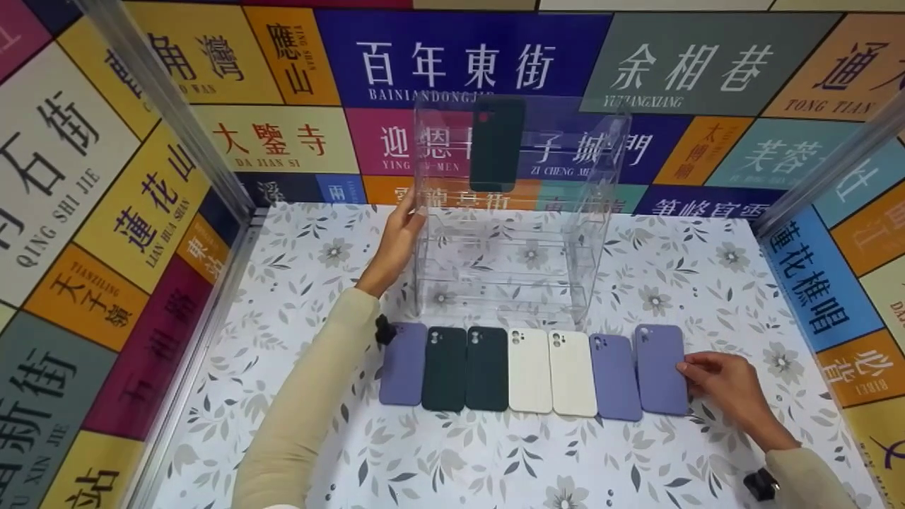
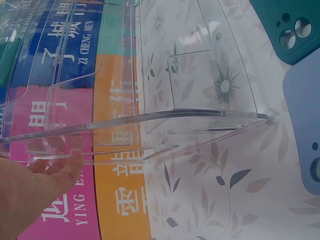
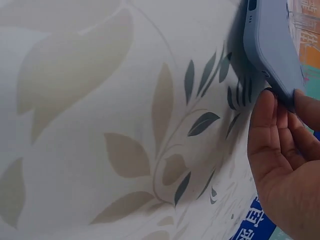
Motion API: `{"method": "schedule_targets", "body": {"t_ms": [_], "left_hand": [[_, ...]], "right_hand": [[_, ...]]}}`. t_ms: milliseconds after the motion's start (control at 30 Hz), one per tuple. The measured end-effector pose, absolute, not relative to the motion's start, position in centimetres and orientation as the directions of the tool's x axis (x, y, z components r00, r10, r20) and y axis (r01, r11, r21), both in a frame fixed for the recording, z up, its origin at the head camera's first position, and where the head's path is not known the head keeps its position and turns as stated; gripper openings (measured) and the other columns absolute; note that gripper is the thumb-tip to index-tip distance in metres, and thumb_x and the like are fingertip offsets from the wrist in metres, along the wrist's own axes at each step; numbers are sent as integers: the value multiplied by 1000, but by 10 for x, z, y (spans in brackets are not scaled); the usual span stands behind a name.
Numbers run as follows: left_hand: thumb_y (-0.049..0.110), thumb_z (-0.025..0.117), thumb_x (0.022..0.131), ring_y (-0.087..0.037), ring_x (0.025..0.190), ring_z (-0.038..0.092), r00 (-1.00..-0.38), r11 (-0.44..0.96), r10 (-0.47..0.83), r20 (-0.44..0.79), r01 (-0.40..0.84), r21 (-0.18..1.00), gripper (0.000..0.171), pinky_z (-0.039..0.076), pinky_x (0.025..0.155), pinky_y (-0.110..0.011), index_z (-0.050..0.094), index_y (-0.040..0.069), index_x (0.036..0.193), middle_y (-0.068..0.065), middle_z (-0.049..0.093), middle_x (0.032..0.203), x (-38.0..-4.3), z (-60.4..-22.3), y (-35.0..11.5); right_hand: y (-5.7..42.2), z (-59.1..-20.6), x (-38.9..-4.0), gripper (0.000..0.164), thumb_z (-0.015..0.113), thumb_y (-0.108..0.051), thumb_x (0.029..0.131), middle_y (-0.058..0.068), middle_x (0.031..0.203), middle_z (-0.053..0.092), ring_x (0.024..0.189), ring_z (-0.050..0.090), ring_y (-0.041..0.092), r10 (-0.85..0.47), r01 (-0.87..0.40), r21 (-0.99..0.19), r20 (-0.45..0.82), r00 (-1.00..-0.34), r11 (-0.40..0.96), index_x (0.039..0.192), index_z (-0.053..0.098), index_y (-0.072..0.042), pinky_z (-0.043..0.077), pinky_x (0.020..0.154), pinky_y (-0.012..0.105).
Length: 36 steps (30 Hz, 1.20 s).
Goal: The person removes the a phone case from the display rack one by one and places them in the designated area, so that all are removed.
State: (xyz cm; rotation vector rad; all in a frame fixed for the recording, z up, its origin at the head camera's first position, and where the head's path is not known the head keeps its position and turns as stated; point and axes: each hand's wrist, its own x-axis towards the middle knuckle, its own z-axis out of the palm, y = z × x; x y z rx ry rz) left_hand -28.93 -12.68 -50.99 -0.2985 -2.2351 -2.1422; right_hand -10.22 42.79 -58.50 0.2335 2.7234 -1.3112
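Observation:
A clear plastic tiered display rack (image 1: 418, 283) stands on the table, with one dark green phone case (image 1: 500, 145) on its upper tier. My left hand (image 1: 393, 246) grips the rack's left side; in the left wrist view its fingers (image 2: 70, 167) curl at the clear edge. At the right end of a row of cases, my right hand (image 1: 732, 392) pinches a purple phone case (image 1: 662, 371) by its right edge. The right wrist view has the thumb on one face of this case (image 3: 272, 45) and fingers beneath, its lower edge tilted off the table.
Left of the held case lie another purple case (image 1: 615, 378), two white cases (image 1: 530, 371), two dark green cases (image 1: 444, 371) and a purple case (image 1: 403, 366), side by side before the rack. Patterned walls (image 1: 466, 56) with printed characters enclose the floral tabletop (image 1: 523, 459).

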Motion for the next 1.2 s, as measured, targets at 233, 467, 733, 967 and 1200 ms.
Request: {"method": "schedule_targets", "body": {"t_ms": [233,467,733,967,1200], "left_hand": [[11,45,116,-39,162,35,-981,18,111,161,164,986,66,30,132,-52,20,11,177,-18,29,179,-291,-508,-127],[12,45,116,-39,161,36,-982,48,101,162,167,985,65,32,131,-54,22,10,177,-20,31,178,-291,-506,-126],[12,44,117,-35,162,34,-979,46,110,171,177,983,64,30,132,-52,22,13,177,-17,29,180,-290,-506,-126],[11,46,117,-35,159,40,-981,37,103,165,169,985,64,32,131,-50,22,12,177,-15,31,179,-290,-508,-125],[11,46,118,-37,157,43,-981,31,104,164,168,985,63,33,130,-51,23,13,177,-14,33,179,-290,-509,-126]], "right_hand": [[430,-588,-103,32,78,-8,103,17,97,79,71,71,14,39,185,-728,-213,-976,660,121,73,18,63,61,32],[432,-588,-105,33,77,-11,105,15,95,79,72,71,16,12,189,-722,-242,-970,665,120,73,17,63,61,32],[427,-584,-105,17,77,-8,103,11,83,78,66,72,20,18,173,-684,-228,-974,709,102,80,8,60,58,30],[418,-562,-117,18,77,-11,104,17,88,79,66,71,18,-3,43,-670,-66,-998,741,105,81,7,56,57,25],[408,-536,-140,26,74,-16,108,22,93,79,70,75,15,-31,-33,-689,16,-999,724,110,80,9,62,61,27]]}}
